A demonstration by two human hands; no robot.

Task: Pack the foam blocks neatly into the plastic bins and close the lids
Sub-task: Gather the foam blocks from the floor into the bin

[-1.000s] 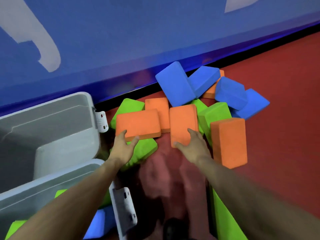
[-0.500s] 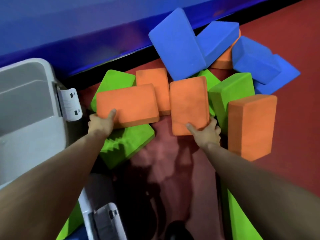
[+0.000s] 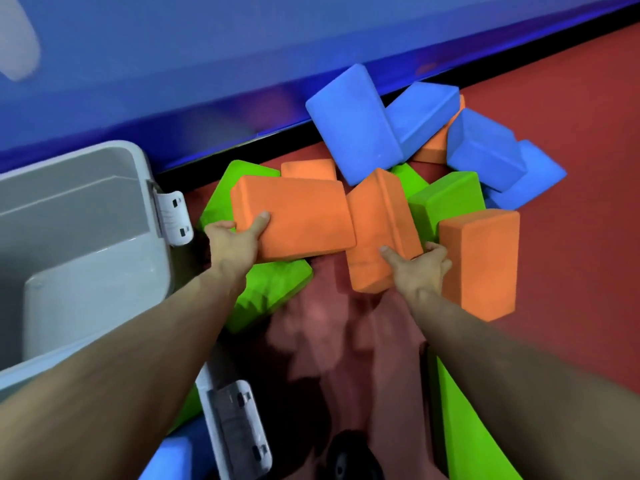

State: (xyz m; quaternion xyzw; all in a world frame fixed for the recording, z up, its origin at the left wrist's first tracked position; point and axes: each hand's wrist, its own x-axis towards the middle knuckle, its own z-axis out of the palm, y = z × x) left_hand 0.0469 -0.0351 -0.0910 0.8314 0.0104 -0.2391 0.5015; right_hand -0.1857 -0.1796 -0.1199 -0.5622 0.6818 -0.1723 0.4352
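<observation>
Right now both my hands are clamped on orange foam blocks, one each, on the red floor (image 3: 571,116) by the blue wall (image 3: 207,64). My left hand (image 3: 230,242) grips the near-left corner of a flat orange block (image 3: 294,216), thumb on its top face, fingers hidden underneath. That block is tilted and sits over a green block (image 3: 270,292); another green block (image 3: 225,199) shows behind it. My right hand (image 3: 420,268) holds a second orange block (image 3: 377,233) at its near edge, thumb on top, fingers wrapped round the right side. The two held blocks touch along their inner edges.

Obstructions: a third orange block (image 3: 479,261) stands upright, touching the back of my right hand. A green block (image 3: 446,199) is wedged just behind it. Blue blocks (image 3: 353,123) are piled further back against the wall, one leaning over the far end of my right-hand block. A small orange block (image 3: 308,169) peeks out behind the left one.

The open grey bin (image 3: 86,220) sits left of the pile, white latch (image 3: 175,218) facing the blocks. A second bin's rim and latch (image 3: 239,431) lie near my left forearm, with green and blue foam showing inside. Both forearms reach forward, roughly parallel.
</observation>
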